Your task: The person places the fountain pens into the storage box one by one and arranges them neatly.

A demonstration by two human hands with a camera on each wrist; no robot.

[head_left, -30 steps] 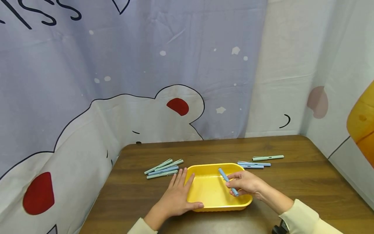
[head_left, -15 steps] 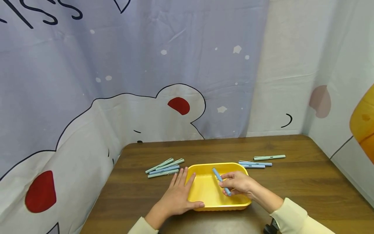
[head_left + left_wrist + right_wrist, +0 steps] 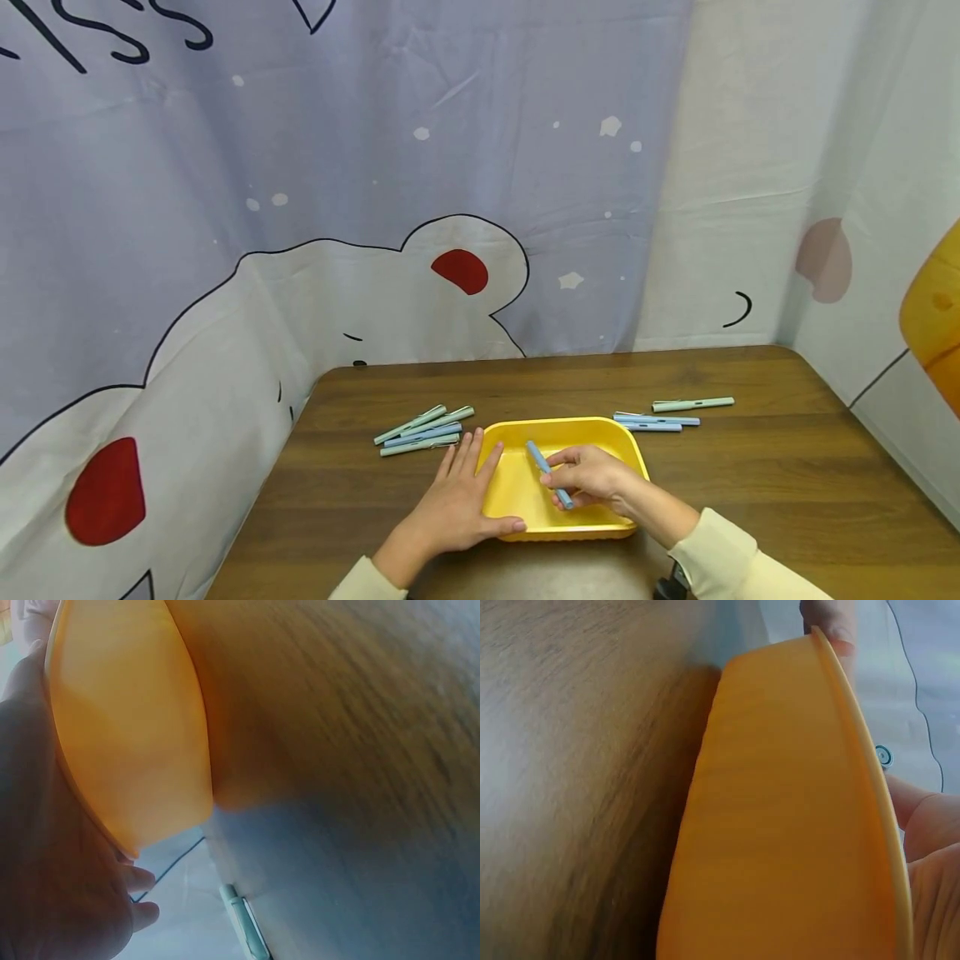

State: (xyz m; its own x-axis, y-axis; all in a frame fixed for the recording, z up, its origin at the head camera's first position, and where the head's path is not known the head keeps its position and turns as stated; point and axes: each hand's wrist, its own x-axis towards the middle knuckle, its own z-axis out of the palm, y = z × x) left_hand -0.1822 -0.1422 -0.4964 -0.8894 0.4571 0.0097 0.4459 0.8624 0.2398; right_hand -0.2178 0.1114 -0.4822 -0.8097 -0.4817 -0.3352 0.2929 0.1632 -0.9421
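Observation:
In the head view a yellow tray stands on the wooden table. My left hand rests on the tray's left rim with its fingers straight and spread, the thumb along the near edge. Over the tray my right hand pinches a blue pen, which slants down toward me. In the right wrist view the tray's wall hides most of the right hand, and only the round end of the pen shows. The left wrist view has the left hand against the tray's wall.
Left of the tray lies a group of green pens with a blue pen among them. Behind it on the right are blue pens and a green pen. A patterned curtain hangs behind the table.
My right hand has carried the blue pen leftward over the tray, from its right side toward the middle. The left hand stays on the rim.

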